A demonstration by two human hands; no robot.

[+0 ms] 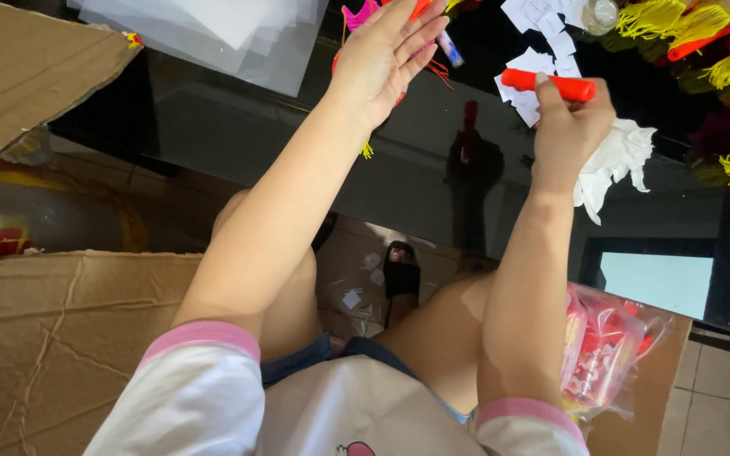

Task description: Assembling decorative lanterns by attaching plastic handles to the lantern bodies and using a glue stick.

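My shirt is pale cream-white with short sleeves, and each sleeve ends in a soft pink band: one on my left arm [213, 333], one on my right arm [521, 409]. A small pink printed motif peeks up at the bottom edge of the shirt front [356, 447]. Below it I wear dark blue denim shorts [331, 355]. On my foot is a black open-toed sandal [400, 274]. My left hand [382, 55] and right hand [569, 122] are bare, without rings or a watch.

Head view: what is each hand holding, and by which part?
Right hand grips a red-orange stick near its middle, thumb on top, and clutches a crumpled white paper under the palm. Left hand is open, fingers spread, resting on a pink and red decoration; no grip visible.
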